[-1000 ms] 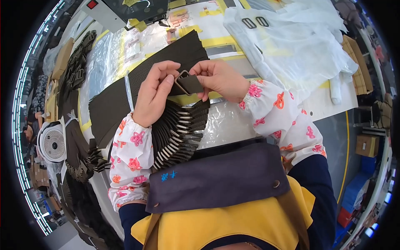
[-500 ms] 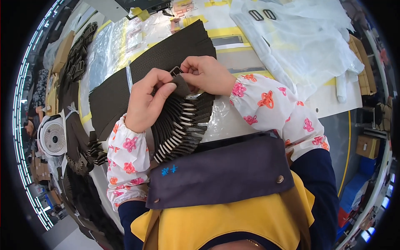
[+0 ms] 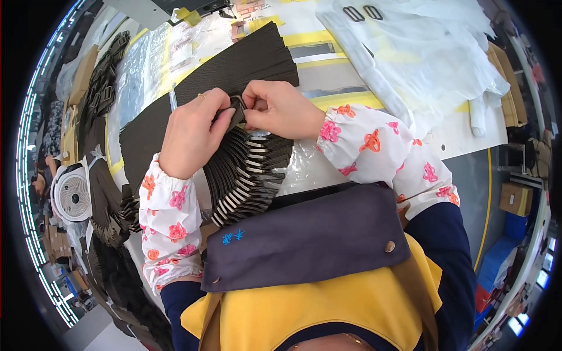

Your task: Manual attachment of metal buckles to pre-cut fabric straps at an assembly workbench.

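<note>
My left hand (image 3: pixel 196 131) pinches the end of a dark brown webbing strap between thumb and fingers. Facing it, my right hand (image 3: pixel 282 108) grips a small dark rectangular slide buckle (image 3: pixel 237 106) by its right side. Strap end and buckle meet between my fingertips; whether the webbing passes through the slot is hidden by the fingers. Beneath both hands lies a thick stack of the same straps (image 3: pixel 237 67), bound by a clear band (image 3: pixel 173 99). Nearer to me their pale-tipped ends (image 3: pixel 249 167) fan out over the table edge.
Two dark slide buckles (image 3: pixel 353 13) lie on a white plastic bag (image 3: pixel 410 47) at the far right. A machine (image 3: pixel 202 9) stands at the far edge. To the left are straps with buckles (image 3: pixel 105 96) and a white fan (image 3: pixel 73 196). A purple-grey apron flap (image 3: pixel 310 240) covers my lap.
The left hand has turned over, knuckles up, and its fingertips have closed in on the buckle. The strap end that stood up between my hands is now mostly covered. The view has shifted slightly.
</note>
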Demonstrator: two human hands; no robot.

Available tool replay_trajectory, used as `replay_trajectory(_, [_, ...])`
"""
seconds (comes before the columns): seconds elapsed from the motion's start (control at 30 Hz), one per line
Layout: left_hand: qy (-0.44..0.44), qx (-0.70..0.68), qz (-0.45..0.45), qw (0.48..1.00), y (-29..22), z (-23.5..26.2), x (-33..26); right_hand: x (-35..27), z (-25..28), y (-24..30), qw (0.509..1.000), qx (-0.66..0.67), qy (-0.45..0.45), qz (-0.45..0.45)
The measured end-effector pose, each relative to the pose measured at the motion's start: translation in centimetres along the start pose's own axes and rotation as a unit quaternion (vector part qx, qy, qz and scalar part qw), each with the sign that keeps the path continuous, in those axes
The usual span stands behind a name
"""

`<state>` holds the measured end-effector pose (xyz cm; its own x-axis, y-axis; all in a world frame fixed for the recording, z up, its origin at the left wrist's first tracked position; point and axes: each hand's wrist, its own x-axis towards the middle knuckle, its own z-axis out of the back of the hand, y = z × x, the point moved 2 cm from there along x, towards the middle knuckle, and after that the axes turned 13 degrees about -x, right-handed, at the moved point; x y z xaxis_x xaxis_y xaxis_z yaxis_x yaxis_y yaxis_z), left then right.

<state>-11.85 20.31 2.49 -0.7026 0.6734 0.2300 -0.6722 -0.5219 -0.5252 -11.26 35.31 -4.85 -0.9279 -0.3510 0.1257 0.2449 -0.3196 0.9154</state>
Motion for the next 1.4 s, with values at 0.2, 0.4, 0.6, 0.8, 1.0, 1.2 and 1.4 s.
replay_trajectory(0.2, [-0.009,0.078,-0.031,0.996,0.0,-0.7,0.2,0.1,0.6,0.1,0.999,-0.029,0.014,-0.022])
replay_trajectory(0.4, [-0.029,-0.025,0.007,0.999,0.6,-1.0,0.3,-0.2,0.4,0.8,0.987,-0.110,-0.060,0.100])
replay_trajectory(0.6, [-0.005,-0.237,0.093,0.967,1.2,-1.3,0.3,-0.7,1.9,0.8,0.983,0.174,0.049,-0.042])
replay_trajectory(0.8, [0.062,0.019,-0.076,0.995,-0.5,-1.8,1.7,-3.6,4.9,1.0,0.998,-0.048,-0.024,0.037])
replay_trajectory(1.0, [0.191,-0.030,-0.092,0.977,-1.4,-2.2,0.7,0.5,16.8,-3.4,0.886,-0.380,-0.260,0.060])
replay_trajectory(1.2, [0.083,-0.079,-0.014,0.993,-1.2,-2.5,1.8,4.1,23.1,-11.5,0.793,-0.552,-0.233,-0.107])
replay_trajectory(1.4, [0.007,0.069,-0.065,0.995,-1.5,-3.7,2.7,5.7,24.1,-11.4,0.835,-0.502,-0.131,-0.185])
